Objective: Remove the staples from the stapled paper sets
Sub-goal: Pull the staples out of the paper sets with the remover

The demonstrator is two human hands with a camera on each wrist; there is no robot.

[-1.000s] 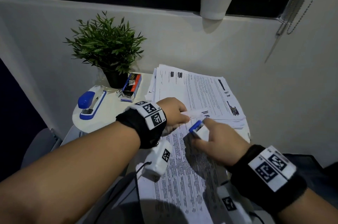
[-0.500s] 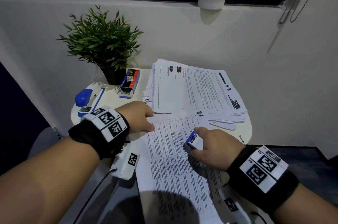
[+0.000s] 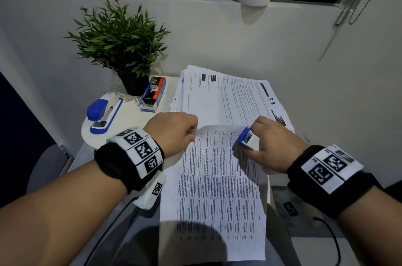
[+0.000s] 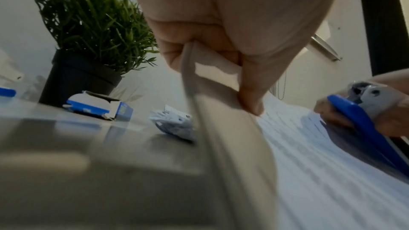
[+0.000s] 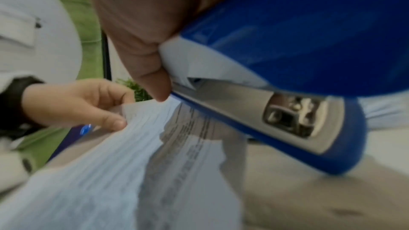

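A printed paper set (image 3: 217,181) lies lengthwise toward me on the small white table (image 3: 126,118). My left hand (image 3: 174,133) pinches its top left corner (image 4: 219,69) between thumb and fingers and lifts it a little. My right hand (image 3: 272,144) grips a small blue and white stapler (image 3: 248,138) at the set's top right corner; its blue body and metal underside (image 5: 287,111) hover just above the paper (image 5: 110,172). No staple can be made out in any view.
A loose stack of printed papers (image 3: 228,98) lies behind the hands. At the back left stand a potted green plant (image 3: 121,42), a staple box (image 3: 153,94) and a larger blue stapler (image 3: 102,115). A crumpled paper scrap (image 4: 175,123) lies nearby. The wall is close behind.
Both hands drew the front paper set nearer to me. My left hand went from resting on the page to pinching its top left corner; my right hand moved the stapler to the top right corner.
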